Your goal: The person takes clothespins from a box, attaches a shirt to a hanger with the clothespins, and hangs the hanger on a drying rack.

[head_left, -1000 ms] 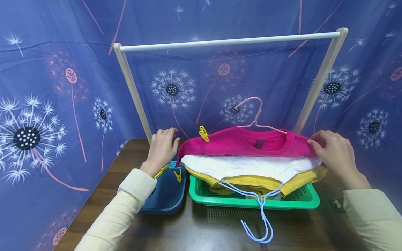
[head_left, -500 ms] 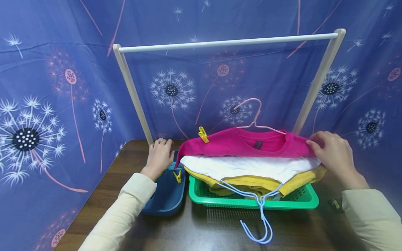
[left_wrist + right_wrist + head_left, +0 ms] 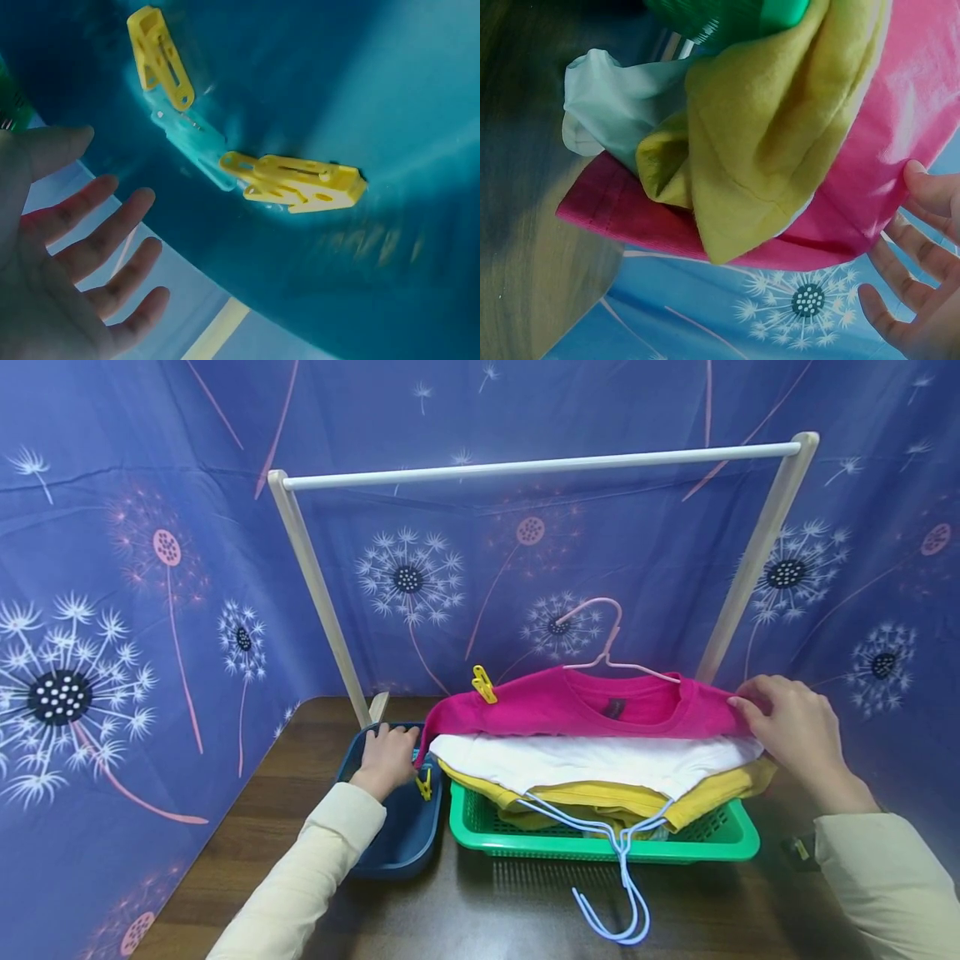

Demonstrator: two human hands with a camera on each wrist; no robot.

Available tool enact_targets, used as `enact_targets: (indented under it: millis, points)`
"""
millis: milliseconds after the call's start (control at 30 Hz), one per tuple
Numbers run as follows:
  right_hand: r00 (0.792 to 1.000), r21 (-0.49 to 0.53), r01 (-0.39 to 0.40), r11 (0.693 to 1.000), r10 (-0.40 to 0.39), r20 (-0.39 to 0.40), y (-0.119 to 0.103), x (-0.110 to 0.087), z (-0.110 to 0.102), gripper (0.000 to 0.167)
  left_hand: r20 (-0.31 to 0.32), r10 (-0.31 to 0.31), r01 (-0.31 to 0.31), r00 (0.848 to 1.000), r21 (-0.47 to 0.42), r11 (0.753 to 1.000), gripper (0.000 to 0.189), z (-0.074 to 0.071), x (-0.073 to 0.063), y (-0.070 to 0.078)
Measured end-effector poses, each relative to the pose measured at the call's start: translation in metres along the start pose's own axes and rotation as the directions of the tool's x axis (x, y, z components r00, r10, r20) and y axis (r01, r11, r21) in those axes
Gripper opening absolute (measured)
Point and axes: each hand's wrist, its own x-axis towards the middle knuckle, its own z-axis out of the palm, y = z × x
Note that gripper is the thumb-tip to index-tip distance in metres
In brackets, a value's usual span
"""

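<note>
My left hand reaches into the dark blue bin, fingers loosely spread and holding nothing. Below it in the left wrist view lie a yellow clothespin, a turquoise clothespin and another yellow clothespin. At the shoulder of a pink T-shirt, my right hand pinches the fabric, thumb in front and fingers behind. A pink hanger sits in the shirt's neck. One yellow clothespin is clipped on its left shoulder.
Under the T-shirt, a white garment and a yellow garment lie over a green basket. Blue hangers hang over its front edge. Behind stands a rack with a white rail. A small dark object lies right.
My left hand has come down from beside the T-shirt's left shoulder into the blue bin, off the clothespin it had. The right hand keeps its pinch on the T-shirt.
</note>
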Motion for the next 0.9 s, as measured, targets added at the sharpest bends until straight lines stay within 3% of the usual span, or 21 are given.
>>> enact_targets:
  millis: [367, 900]
  points:
    - [1.000, -0.007, -0.014, 1.000, 0.014, -0.002, -0.001, 0.000, 0.001, 0.015, 0.010, 0.053, -0.053, 0.999, 0.010, 0.999, 0.029, 0.013, 0.000, 0.009]
    - [1.000, -0.043, -0.021, 0.999, 0.020, -0.010, -0.002, -0.002, 0.001, 0.016, 0.120, -0.007, 0.003, 0.993, 0.032, 0.999, 0.029, 0.025, 0.003, 0.016]
